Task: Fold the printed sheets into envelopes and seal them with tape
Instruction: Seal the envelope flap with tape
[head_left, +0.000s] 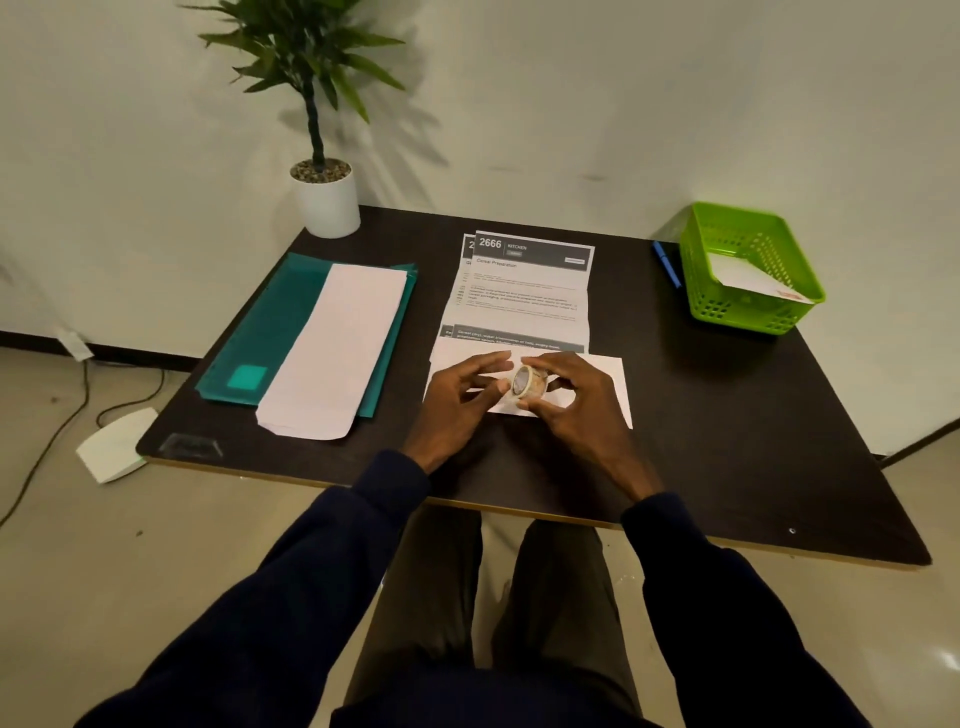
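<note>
- At the far left one potted plant (324, 197) stands in the tabletop (727, 441) corner, out of your way
- One pile of blank envelopes (337, 353) lies on teal folders (270, 322), near for the next round; I cannot count them
- Two printed sheets (524, 291) are fanned ahead of you, a second edge peeking out at the left
- Your left hand (457, 395) has its fingers loosely apart, thumb at the one tape roll (527, 382), probably hunting the tape end; whether it pinches I cannot tell
- Your right hand (576, 400) has its fingers clamped round the roll, held just above one filled envelope (602, 374) awaiting sealing
- One pen (666, 265) lies beside one green basket (795, 306), which holds one finished envelope (737, 275)
</note>
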